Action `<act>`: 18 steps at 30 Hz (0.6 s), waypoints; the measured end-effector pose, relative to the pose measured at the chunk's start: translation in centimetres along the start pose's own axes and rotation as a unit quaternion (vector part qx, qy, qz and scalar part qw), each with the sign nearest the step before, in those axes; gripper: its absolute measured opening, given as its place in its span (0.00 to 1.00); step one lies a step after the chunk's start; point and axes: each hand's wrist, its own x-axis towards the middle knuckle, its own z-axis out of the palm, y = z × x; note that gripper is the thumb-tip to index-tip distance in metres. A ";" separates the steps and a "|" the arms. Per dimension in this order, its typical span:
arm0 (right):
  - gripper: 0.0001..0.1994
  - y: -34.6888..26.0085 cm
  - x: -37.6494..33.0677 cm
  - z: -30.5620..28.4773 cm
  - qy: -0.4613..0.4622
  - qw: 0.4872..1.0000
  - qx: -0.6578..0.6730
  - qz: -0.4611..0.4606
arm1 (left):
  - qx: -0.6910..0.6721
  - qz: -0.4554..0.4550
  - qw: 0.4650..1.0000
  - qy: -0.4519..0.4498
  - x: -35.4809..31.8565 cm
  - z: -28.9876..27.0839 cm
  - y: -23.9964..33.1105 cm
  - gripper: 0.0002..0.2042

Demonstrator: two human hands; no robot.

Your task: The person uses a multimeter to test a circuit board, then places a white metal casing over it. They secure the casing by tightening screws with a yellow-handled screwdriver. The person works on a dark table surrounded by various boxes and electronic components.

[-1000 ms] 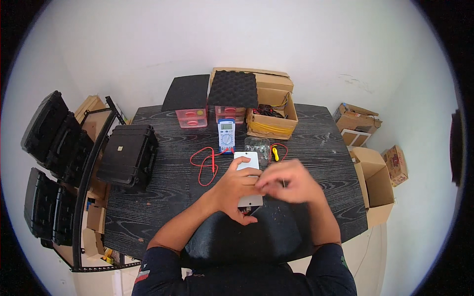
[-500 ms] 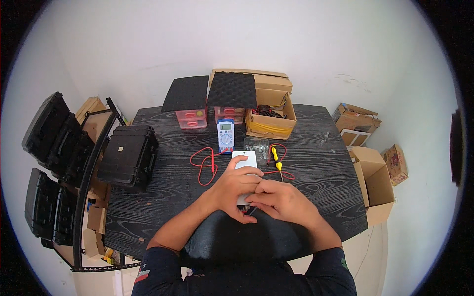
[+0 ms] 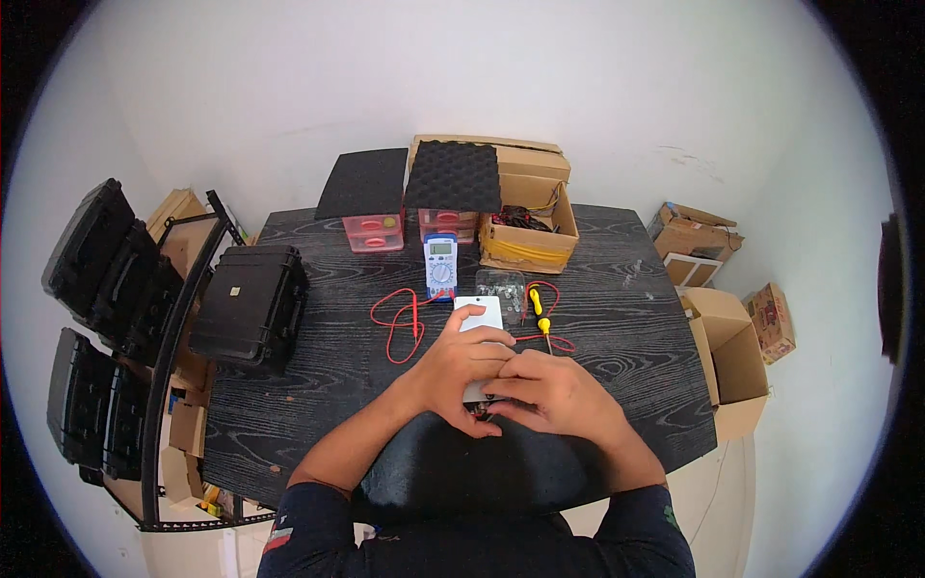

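Near the table's front edge, my left hand grips a flat white rectangular device, its fingers lying across the top face. A small dark spot shows at the device's far end. My right hand is closed against the device's near end, fingers bent in a pinch. Whatever lies between those fingertips is too small to make out. Some small dark parts show at the near end, between the two hands. Just beyond the device stands a blue and white multimeter with red test leads.
Right of the device lie a yellow-handled screwdriver, another yellow tool and a clear tray of small parts. Foam-topped drawer boxes and a cardboard box of cables line the back. A black case sits at left.
The right hand's fingertips have shifted slightly at the device's near end, uncovering more of the small dark parts. The left hand keeps its hold.
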 end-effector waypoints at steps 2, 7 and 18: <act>0.10 0.3 -0.2 0.1 -0.010 1.000 -0.015 0.008 | 0.001 0.000 1.000 0.000 -0.1 0.0 0.0 0.35; 0.11 0.0 0.2 0.1 -0.030 0.999 -0.023 0.017 | 0.003 -0.009 1.000 -0.008 -0.1 -0.2 0.0 0.34; 0.10 -0.6 1.2 -0.2 -0.024 0.999 0.027 0.026 | -0.005 -0.007 1.000 -0.005 0.1 -0.2 0.1 0.32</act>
